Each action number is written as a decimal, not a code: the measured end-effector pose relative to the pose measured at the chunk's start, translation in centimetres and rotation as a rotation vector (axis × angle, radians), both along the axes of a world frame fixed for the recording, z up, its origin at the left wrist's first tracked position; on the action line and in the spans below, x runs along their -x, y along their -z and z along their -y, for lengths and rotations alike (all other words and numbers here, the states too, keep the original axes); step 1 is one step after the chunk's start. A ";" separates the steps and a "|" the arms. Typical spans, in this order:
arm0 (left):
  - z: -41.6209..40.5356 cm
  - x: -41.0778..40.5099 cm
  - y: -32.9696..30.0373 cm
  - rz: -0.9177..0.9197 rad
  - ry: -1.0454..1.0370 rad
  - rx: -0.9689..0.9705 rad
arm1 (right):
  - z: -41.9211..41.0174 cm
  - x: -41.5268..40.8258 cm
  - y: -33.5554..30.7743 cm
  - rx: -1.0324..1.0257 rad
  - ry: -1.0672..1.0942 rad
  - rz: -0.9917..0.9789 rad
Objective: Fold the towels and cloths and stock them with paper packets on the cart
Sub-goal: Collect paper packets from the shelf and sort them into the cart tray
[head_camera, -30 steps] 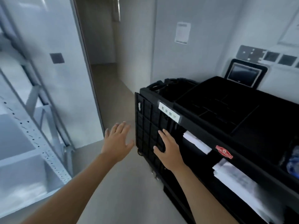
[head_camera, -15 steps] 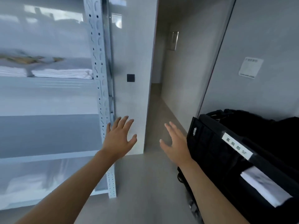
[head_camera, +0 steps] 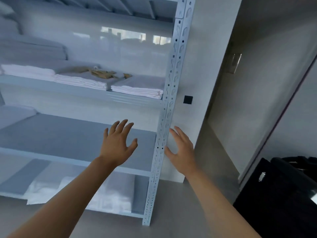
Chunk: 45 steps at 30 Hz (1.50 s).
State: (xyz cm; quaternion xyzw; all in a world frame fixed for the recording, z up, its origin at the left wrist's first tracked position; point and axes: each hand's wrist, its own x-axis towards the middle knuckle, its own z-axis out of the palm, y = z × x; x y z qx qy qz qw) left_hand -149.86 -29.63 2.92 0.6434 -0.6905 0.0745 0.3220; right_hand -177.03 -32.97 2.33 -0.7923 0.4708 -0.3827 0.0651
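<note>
Hands up, empty: left hand [head_camera: 118, 145] spread before bare middle shelf [head_camera: 68, 140], right hand [head_camera: 181, 150] spread just right of perforated rack post [head_camera: 169, 103]. Folded white towels [head_camera: 137, 89] one shelf up, brown paper packets [head_camera: 103, 73] behind; crumpled white cloths [head_camera: 68, 188] below. Black cart [head_camera: 277, 200] at right, apart.

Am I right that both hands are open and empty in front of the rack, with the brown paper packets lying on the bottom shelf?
Not quite: the head view shows the packets on an upper shelf, behind the folded towels. Both the left hand and right hand are indeed open and empty.
</note>
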 end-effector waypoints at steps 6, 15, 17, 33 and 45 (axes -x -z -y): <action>1.0 -6.5 -0.8 -0.018 -0.126 0.029 | 4.6 -6.8 -2.1 0.026 -0.155 0.006; 5.4 -14.3 -3.7 0.020 -0.290 0.104 | 14.5 -15.6 -5.0 0.139 -0.329 0.015; 6.9 -15.4 -4.7 0.035 -0.318 0.113 | 16.9 -17.3 -6.0 0.157 -0.368 0.026; 16.7 -19.3 -10.4 0.111 -0.478 0.184 | 32.1 -27.8 -12.0 0.394 -0.556 0.001; 27.2 -25.6 -11.1 0.156 -0.316 0.171 | 39.3 -32.1 -11.0 0.280 -0.297 -0.151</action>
